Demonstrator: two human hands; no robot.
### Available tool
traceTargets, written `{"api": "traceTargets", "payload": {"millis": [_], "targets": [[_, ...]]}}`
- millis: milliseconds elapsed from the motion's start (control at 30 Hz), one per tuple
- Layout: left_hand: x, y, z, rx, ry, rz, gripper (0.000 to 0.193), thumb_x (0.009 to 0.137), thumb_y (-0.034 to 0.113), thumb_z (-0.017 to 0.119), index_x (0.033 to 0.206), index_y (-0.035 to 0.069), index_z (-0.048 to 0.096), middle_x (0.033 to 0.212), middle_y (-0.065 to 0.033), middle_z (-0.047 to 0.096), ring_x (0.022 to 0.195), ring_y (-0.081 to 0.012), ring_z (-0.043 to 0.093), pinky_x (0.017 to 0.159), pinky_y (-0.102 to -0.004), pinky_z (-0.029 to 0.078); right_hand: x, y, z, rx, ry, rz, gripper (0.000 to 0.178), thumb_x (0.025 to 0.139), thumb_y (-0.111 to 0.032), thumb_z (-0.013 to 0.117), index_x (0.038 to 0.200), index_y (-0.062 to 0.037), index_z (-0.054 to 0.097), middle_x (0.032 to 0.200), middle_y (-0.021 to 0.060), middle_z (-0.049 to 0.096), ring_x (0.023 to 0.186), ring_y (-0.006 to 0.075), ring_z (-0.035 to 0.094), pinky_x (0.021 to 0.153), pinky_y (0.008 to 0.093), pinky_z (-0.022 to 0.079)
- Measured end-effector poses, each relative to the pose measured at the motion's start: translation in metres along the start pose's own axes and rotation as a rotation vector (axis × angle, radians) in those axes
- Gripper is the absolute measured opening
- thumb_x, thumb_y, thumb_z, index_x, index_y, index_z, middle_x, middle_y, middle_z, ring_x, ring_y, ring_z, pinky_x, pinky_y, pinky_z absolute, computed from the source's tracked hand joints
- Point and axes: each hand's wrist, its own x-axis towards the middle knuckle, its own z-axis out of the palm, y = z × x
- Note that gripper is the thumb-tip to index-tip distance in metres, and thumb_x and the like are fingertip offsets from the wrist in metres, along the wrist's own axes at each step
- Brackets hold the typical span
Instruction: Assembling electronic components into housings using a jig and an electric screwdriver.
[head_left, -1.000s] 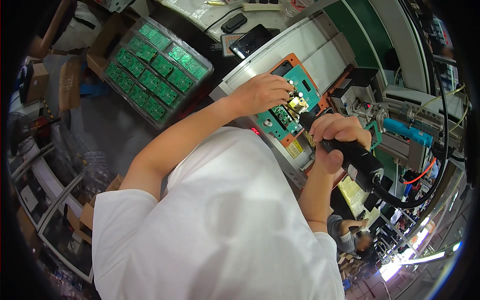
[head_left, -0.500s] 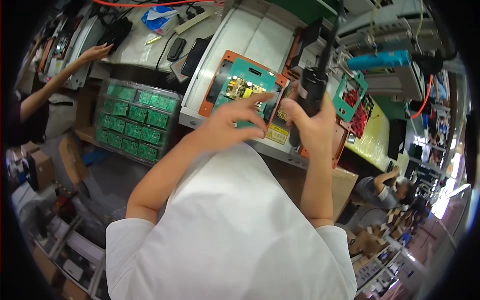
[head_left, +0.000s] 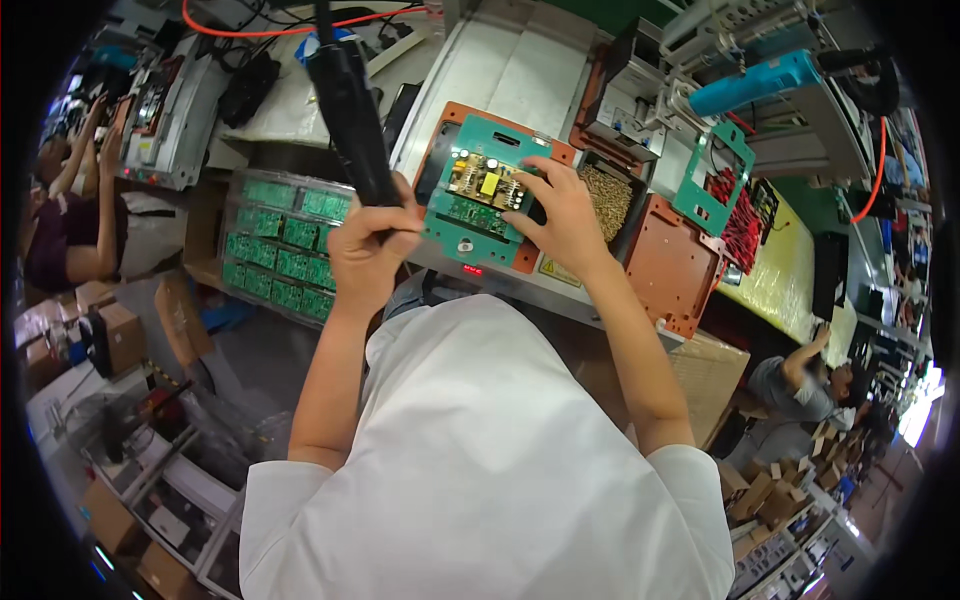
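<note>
A long black electric screwdriver (head_left: 350, 120) leans up and away over the bench, and my left hand (head_left: 370, 250) is closed round its lower end. A green circuit board (head_left: 475, 212) with yellow and dark parts sits in a teal fixture plate (head_left: 495, 140) on an orange-brown base (head_left: 465, 112). My right hand (head_left: 562, 212) is over the board's right edge, thumb and fingers spread apart. Its fingertips are at the edge of the board; whether they press on it I cannot tell. The tip of the screwdriver is hidden by my left hand.
Left of the fixture lies a clear tray (head_left: 285, 240) of several green boards. A bin of small brass-coloured screws (head_left: 605, 198), a second brown base (head_left: 672, 262), a teal frame (head_left: 715, 180) and red wires (head_left: 733, 228) are at the right. Other people work at both sides.
The screwdriver has passed from my right hand to my left and swung over to the left. My right hand has moved left onto the board's edge; my left hand has left the board.
</note>
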Motion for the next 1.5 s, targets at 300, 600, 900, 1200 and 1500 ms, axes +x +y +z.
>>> {"api": "traceTargets", "payload": {"millis": [300, 600, 900, 1200, 1500], "targets": [[-0.021, -0.009, -0.015, 0.144, 0.222, 0.116, 0.013, 0.087, 0.003, 0.074, 0.099, 0.004, 0.068, 0.108, -0.0083, 0.058, 0.089, -0.0138, 0.054, 0.080, -0.0245, 0.044, 0.030, -0.015, -0.016, -0.007, 0.157, -0.344, 0.036, 0.074, -0.015, 0.080, 0.103, 0.0002, 0.066, 0.106, 0.0108, 0.065, 0.095, 0.0320, 0.062, 0.085, 0.0415, 0.050], [0.002, -0.004, -0.013, 0.264, 0.242, 0.148, 0.012, 0.084, -0.002, 0.074, 0.094, 0.002, 0.069, 0.109, -0.0088, 0.058, 0.093, -0.0159, 0.055, 0.084, -0.0264, 0.045, 0.033, 0.015, -0.061, 0.128, 0.061, 0.000, 0.035, 0.079, -0.011, 0.078, 0.110, 0.0005, 0.065, 0.116, 0.0098, 0.067, 0.107, 0.0238, 0.064, 0.095, 0.0325, 0.048], [0.009, -0.019, -0.025, 0.256, 0.208, 0.068, 0.013, 0.083, -0.001, 0.076, 0.094, 0.003, 0.071, 0.108, -0.0067, 0.058, 0.094, -0.0161, 0.055, 0.083, -0.0268, 0.045, 0.020, 0.021, -0.049, 0.777, 0.230, 0.320, 0.030, 0.091, -0.020, 0.069, 0.111, 0.0025, 0.066, 0.121, 0.0139, 0.066, 0.111, 0.0230, 0.063, 0.098, 0.0349, 0.049], [0.016, -0.011, -0.025, 0.265, 0.155, 0.088, 0.014, 0.082, -0.002, 0.076, 0.094, 0.003, 0.071, 0.109, -0.0090, 0.058, 0.097, -0.0170, 0.056, 0.083, -0.0276, 0.046, 0.016, -0.001, -0.052, 1.794, 0.192, 0.685, 0.039, 0.102, -0.033, 0.055, 0.120, 0.0014, 0.060, 0.119, 0.0180, 0.062, 0.110, 0.0317, 0.061, 0.096, 0.0416, 0.056], [0.017, -0.012, -0.024, 0.293, 0.130, 0.099, 0.015, 0.082, 0.003, 0.078, 0.096, 0.004, 0.073, 0.112, -0.0097, 0.058, 0.098, -0.0182, 0.056, 0.082, -0.0280, 0.046, 0.023, -0.013, -0.053, 1.703, 0.206, 0.619, 0.036, 0.102, -0.029, 0.055, 0.121, 0.0013, 0.061, 0.118, 0.0156, 0.064, 0.105, 0.0251, 0.063, 0.095, 0.0360, 0.054]]}}
